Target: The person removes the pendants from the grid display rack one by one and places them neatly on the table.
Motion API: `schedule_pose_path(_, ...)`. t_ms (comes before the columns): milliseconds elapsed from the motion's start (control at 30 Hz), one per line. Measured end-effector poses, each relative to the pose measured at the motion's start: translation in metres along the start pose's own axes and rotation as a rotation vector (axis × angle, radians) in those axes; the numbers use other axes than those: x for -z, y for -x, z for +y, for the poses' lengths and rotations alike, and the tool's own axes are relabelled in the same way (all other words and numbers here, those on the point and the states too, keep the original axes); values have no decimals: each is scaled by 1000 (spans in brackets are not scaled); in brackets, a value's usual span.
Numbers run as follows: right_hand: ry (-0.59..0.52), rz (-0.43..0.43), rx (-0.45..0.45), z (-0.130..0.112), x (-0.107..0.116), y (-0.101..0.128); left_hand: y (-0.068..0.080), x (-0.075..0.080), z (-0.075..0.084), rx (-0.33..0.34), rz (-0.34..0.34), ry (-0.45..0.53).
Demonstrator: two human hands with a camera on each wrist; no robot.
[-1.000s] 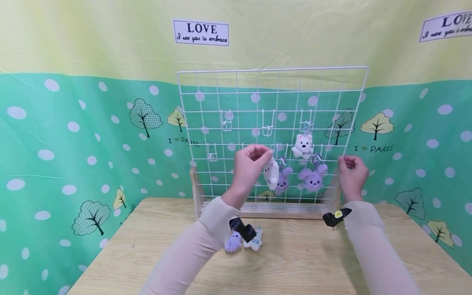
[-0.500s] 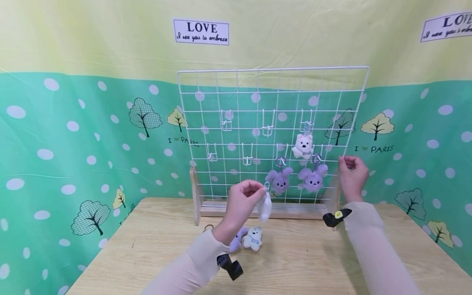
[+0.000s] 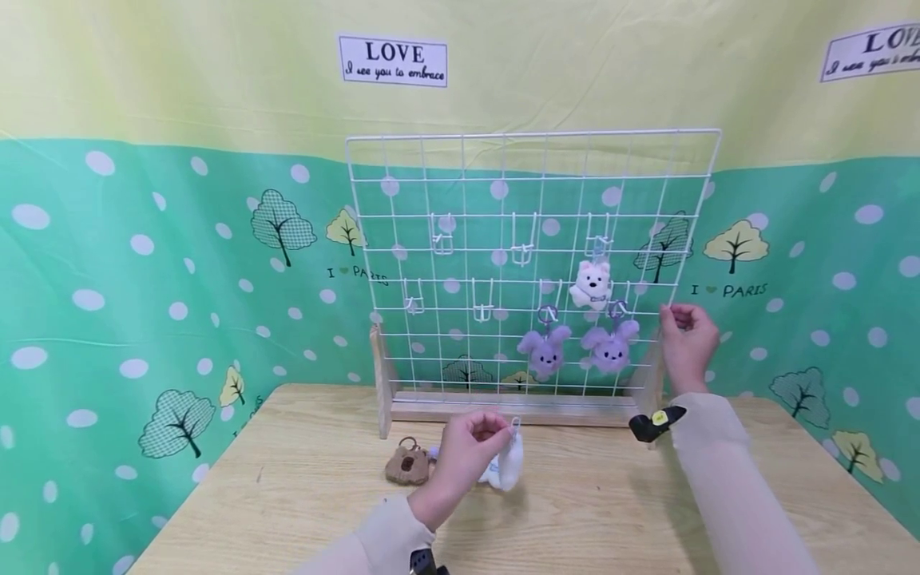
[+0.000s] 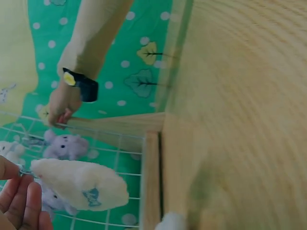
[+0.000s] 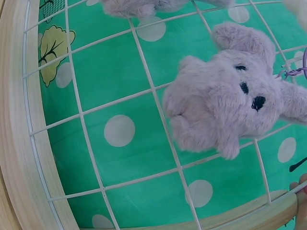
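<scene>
My left hand (image 3: 460, 459) pinches the metal clasp of a white plush keychain (image 3: 513, 459), low over the table in front of the rack. In the left wrist view this white plush (image 4: 81, 184) shows a blue bow. Behind it is a second white plush (image 3: 492, 474), partly covered. A brown plush keychain (image 3: 407, 465) with a ring lies left of the hand; a purple one beside it is nearly hidden. My right hand (image 3: 688, 343) grips the right edge of the white wire grid rack (image 3: 480, 335). The right wrist view shows a hanging purple rabbit plush (image 5: 225, 96) up close.
On the grid hang a white plush bear (image 3: 592, 285) and two purple rabbits, one at mid-right (image 3: 546, 351) and one further right (image 3: 611, 348). Several hooks carry nothing, such as the upper left hook (image 3: 442, 242). A wooden base (image 3: 510, 409) supports the grid on the table (image 3: 589, 511).
My left hand has come down from the hooks to just above the table, carrying the white plush. The brown plush has come into view. The right hand stays put.
</scene>
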State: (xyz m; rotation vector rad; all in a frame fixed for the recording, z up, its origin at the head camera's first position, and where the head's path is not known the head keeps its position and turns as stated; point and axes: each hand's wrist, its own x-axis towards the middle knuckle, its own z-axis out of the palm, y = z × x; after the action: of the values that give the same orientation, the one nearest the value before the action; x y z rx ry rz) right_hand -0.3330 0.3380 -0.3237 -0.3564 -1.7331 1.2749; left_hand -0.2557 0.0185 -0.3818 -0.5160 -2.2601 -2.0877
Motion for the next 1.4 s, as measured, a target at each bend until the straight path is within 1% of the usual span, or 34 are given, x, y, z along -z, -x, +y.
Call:
schedule_pose_path(133,1,-2,-3,0,0,0,4,-1,-14,24,0,-37)
schedule_pose_path(300,6,-20,-27,-1,1,0,7,-5,-26,21,-6,-48)
schedule_pose_path(400,11,-25,-38,-2,1,0,9,-10,-29,6,-15,-68)
schedule_pose_path(467,10,-21,-34,-1,1,1,12,-12,-23,-4,-27,-79)
schedule_pose_path(533,6,-22,-34,-1,1,0,12,-15,-27,-15,-35,-83)
schedule_pose_path(600,1,-25,-35,0,0,-1,10,-18,-31,-14,-39,-79)
schedule_pose_path(633,-2,-29,-38,0,0,-2,9,-20,-35,-26,-39,-71)
schedule_pose_path(700,-9,-40,-45,0,1,-2,3,-23,-49,-28,-30,-63)
schedule_pose_path(767,-8,-41,-41,0,0,-2,-1,-27,-52,-22,-18,-56)
schedule_pose_path(933,4,-29,-23,2,-1,-2,-11,-33,-58,-1,21,-47)
schedule_pose_path(1100,2,-32,-24,2,-1,-1,-20,-39,-63,6,46,-111)
schedule_pose_path(1267,-9,-36,-33,3,0,-2,-22,-43,-63,24,23,-132)
schedule_pose_path(1400,-7,-32,-22,3,1,-2,-23,-45,-62,43,2,-111)
